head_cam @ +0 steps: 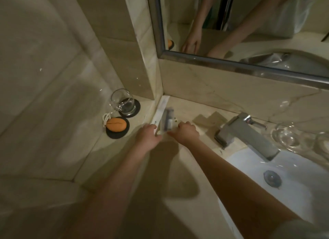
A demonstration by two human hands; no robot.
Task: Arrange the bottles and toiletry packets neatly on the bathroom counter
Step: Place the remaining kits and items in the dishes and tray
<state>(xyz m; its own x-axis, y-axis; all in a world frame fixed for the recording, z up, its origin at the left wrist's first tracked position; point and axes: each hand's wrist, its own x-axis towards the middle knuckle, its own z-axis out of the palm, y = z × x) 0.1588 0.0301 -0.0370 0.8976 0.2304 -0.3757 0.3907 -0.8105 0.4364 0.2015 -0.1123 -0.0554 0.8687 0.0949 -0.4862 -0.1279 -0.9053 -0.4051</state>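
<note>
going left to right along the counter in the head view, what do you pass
orange soap on a dark coaster → drinking glass on a dark coaster → left hand → toiletry packets → right hand → faucet → clear glassware by the right edge

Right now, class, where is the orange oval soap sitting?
In the head view, the orange oval soap lies on a round black coaster on the left ledge, just in front of the clear drinking glass.

One wide-angle view from my head, looking steeply down and forward over the counter (187, 167), aimed at its back left corner where the mirror (249, 25) meets the side wall, close at arm's reach, basin (293, 185) at the right edge, picture tilted and blurred.
</note>
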